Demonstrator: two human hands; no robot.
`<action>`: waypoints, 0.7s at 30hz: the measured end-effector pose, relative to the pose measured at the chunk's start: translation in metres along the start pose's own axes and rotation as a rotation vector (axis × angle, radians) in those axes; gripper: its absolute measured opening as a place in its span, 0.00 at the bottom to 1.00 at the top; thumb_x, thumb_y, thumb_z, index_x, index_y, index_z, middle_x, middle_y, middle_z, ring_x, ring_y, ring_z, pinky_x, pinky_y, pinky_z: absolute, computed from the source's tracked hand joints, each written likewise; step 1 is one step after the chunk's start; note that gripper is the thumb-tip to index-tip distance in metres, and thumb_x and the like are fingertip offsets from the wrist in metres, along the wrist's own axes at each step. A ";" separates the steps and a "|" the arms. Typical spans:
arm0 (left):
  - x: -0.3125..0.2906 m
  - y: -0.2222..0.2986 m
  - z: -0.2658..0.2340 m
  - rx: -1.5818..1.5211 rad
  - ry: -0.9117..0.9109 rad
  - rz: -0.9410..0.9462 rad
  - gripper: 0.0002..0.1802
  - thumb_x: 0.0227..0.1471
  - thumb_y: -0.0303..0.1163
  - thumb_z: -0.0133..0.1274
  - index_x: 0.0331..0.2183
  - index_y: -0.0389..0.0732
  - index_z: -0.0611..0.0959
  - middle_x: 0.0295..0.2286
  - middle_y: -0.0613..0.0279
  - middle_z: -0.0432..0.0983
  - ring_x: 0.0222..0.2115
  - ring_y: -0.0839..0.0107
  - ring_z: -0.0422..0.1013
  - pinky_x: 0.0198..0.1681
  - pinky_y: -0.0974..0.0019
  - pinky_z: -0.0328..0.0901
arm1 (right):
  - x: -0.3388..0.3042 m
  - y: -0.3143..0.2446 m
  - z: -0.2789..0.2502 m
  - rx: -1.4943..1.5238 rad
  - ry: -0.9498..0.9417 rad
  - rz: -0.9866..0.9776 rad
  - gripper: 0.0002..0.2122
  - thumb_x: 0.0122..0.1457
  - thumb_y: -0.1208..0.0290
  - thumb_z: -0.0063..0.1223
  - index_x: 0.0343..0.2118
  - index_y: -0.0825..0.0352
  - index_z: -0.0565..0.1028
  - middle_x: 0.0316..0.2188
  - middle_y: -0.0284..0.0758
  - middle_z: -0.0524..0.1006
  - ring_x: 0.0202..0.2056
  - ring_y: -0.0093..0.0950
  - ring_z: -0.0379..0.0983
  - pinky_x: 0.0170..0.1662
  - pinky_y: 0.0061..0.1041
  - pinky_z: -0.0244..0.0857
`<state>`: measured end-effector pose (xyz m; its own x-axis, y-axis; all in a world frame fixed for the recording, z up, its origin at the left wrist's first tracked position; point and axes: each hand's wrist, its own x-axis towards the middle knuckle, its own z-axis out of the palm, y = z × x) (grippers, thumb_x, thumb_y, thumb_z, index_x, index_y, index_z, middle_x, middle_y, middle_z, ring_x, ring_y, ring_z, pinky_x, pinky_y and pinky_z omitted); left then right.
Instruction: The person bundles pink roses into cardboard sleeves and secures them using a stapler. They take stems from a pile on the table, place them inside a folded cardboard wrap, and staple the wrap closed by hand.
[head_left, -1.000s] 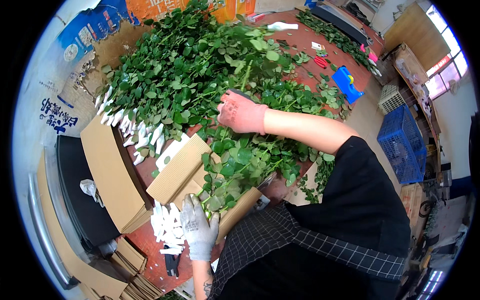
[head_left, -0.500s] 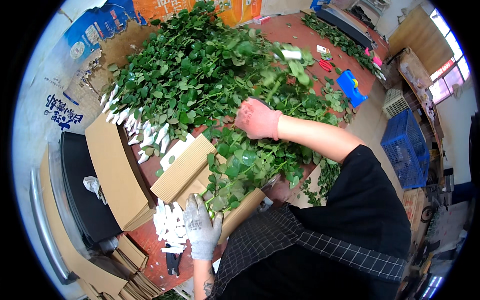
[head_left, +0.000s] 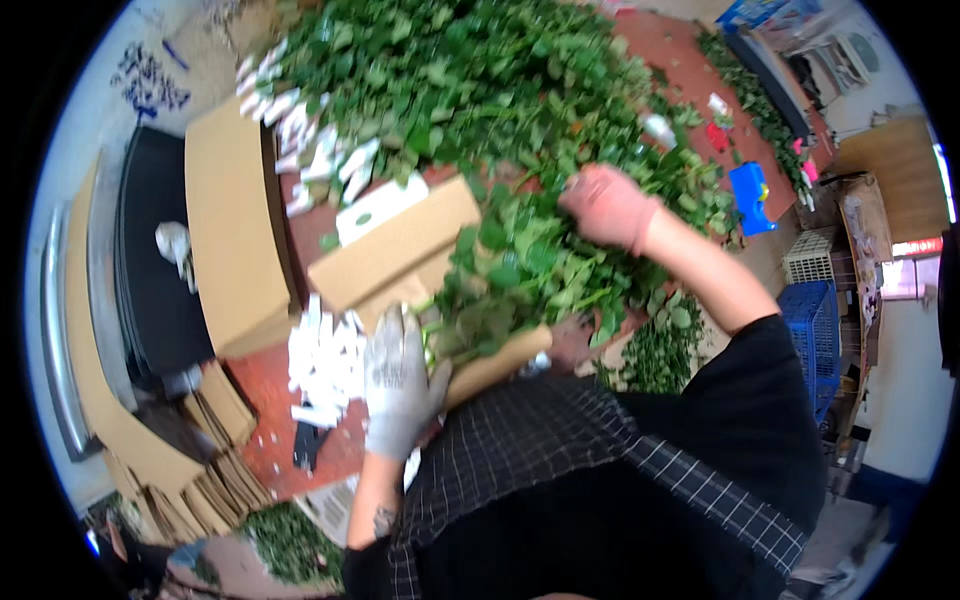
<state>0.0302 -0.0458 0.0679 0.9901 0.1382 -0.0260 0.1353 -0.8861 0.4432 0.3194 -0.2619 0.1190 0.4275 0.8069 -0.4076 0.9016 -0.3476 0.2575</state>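
Note:
My right hand [head_left: 608, 208], in a pink glove, is closed among the leaves, seemingly on a leafy stem; the leaves hide its fingertips. A small white-capped end [head_left: 658, 130] shows just beyond it. My left hand [head_left: 397, 380], in a grey glove, lies flat with fingers stretched and thumb apart. It rests at the left end of a bundle of leafy stems [head_left: 520, 265]. That bundle lies in a folded cardboard wrap [head_left: 395, 245], whose near edge [head_left: 500, 365] curls up beside my apron. Behind is a large heap of green leafy stems [head_left: 440, 90].
White-sleeved ends [head_left: 310, 150] stick out of the heap's left side. White strips [head_left: 325, 350] and a black tool [head_left: 307, 445] lie left of my left hand. Cardboard sheets [head_left: 235, 220] stand farther left. A blue tape dispenser [head_left: 752, 198] and blue crate [head_left: 810, 340] are at right.
My right hand has moved right and away, over the far side of the bundle. My left hand stays at the bundle's end. The whole view has shifted and blurred somewhat.

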 end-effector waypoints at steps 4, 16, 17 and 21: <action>-0.002 -0.001 -0.001 0.033 -0.010 -0.034 0.42 0.43 0.40 0.58 0.56 0.28 0.63 0.56 0.37 0.57 0.57 0.45 0.55 0.59 0.50 0.51 | 0.003 0.008 0.000 0.101 -0.057 0.041 0.14 0.44 0.70 0.52 0.37 0.64 0.77 0.36 0.38 0.74 0.42 0.36 0.71 0.49 0.34 0.63; 0.000 0.000 -0.003 -0.047 0.004 -0.053 0.44 0.42 0.39 0.59 0.56 0.26 0.62 0.56 0.37 0.57 0.58 0.45 0.54 0.61 0.50 0.49 | 0.027 0.009 -0.002 0.096 -0.108 -0.018 0.11 0.39 0.71 0.53 0.29 0.65 0.77 0.34 0.37 0.75 0.40 0.37 0.72 0.45 0.34 0.65; 0.000 0.000 -0.003 -0.049 0.003 -0.053 0.44 0.42 0.39 0.59 0.56 0.26 0.62 0.56 0.37 0.57 0.58 0.45 0.54 0.61 0.50 0.49 | 0.023 0.010 -0.004 0.102 -0.083 -0.023 0.11 0.40 0.71 0.54 0.29 0.64 0.77 0.34 0.37 0.74 0.39 0.36 0.72 0.44 0.34 0.65; -0.002 -0.001 -0.002 -0.021 -0.005 -0.055 0.43 0.42 0.39 0.59 0.55 0.26 0.62 0.56 0.36 0.56 0.58 0.44 0.54 0.61 0.50 0.50 | 0.017 0.008 -0.005 0.018 0.213 -0.007 0.11 0.40 0.70 0.54 0.30 0.63 0.77 0.35 0.35 0.72 0.40 0.35 0.70 0.42 0.33 0.64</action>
<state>0.0279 -0.0438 0.0694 0.9813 0.1842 -0.0557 0.1889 -0.8676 0.4600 0.3338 -0.2487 0.1190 0.3997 0.8912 -0.2144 0.9062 -0.3491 0.2386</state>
